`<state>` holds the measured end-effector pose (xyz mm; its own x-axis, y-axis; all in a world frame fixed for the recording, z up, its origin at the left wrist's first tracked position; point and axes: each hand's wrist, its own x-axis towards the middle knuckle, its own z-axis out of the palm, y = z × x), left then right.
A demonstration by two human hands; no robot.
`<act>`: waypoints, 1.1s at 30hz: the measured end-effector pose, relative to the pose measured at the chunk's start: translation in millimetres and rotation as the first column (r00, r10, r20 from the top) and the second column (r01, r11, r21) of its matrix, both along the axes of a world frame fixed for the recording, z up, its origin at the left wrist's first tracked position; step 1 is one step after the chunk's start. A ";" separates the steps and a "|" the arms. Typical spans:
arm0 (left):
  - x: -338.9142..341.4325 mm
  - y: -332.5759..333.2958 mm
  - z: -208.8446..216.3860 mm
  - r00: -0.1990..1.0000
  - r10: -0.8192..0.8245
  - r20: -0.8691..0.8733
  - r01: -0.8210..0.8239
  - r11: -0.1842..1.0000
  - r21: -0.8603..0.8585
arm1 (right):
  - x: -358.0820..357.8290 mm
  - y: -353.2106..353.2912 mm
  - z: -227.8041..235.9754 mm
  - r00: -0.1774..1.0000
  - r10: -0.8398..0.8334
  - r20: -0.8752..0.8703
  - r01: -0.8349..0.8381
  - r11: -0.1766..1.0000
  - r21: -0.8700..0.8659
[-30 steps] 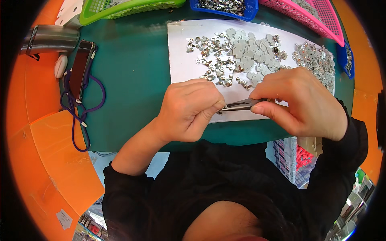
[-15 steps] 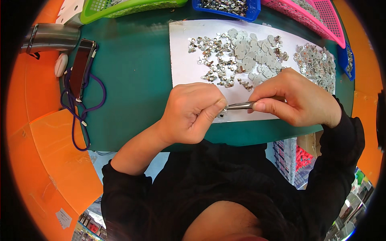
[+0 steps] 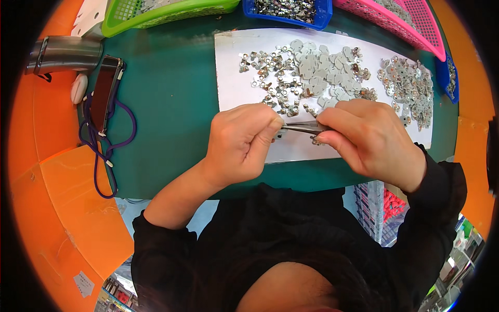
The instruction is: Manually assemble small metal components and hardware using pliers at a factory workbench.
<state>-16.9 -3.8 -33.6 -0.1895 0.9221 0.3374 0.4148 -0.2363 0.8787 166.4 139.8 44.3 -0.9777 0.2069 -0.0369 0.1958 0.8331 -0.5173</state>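
Observation:
My left hand (image 3: 240, 140) is closed, its thumb and forefinger pinched on a small grey metal part (image 3: 281, 134), mostly hidden by the fingers. From the right, my right hand (image 3: 371, 138) grips metal tweezers (image 3: 300, 128) whose tips touch the part at my left thumb. Another small shiny metal piece (image 3: 316, 140) shows beneath my right fingertips; whether they hold it I cannot tell. Both hands are over the near edge of a white board (image 3: 236, 99). Beyond them on the board lie flat grey plates (image 3: 325, 70) and small shiny metal clips (image 3: 275, 65).
More metal parts (image 3: 408, 86) are heaped at the board's right. Along the back stand a green basket (image 3: 171, 21), a blue bin (image 3: 288, 22) and a pink basket (image 3: 395, 31). On the left are a phone (image 3: 105, 93) with a purple cord (image 3: 134, 117) and a steel cup (image 3: 73, 52).
My right hand has turned and shifted slightly left and down, and two prongs of the tweezers now show. A small metal piece has come into sight under its fingers. My left hand stays pinched.

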 end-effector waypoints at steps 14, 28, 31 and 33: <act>2.4 -1.8 1.3 0.989 0.119 -0.085 -0.109 0.987 0.121 | 4.0 -12.4 -12.7 0.994 0.022 -0.104 0.003 0.971 0.237; 7.4 0.0 9.2 0.871 -0.119 0.477 0.230 0.956 -0.182 | 32.9 -11.5 -32.2 0.947 0.051 -0.318 0.152 0.800 0.580; 8.0 -0.1 7.9 0.849 -0.099 0.519 0.221 0.959 -0.178 | 32.3 -9.2 -31.4 0.936 0.053 -0.348 0.171 0.794 0.583; 7.8 -0.8 7.0 0.843 -0.086 0.531 0.201 0.966 -0.163 | 31.0 -7.9 -31.2 0.942 0.052 -0.333 0.166 0.789 0.592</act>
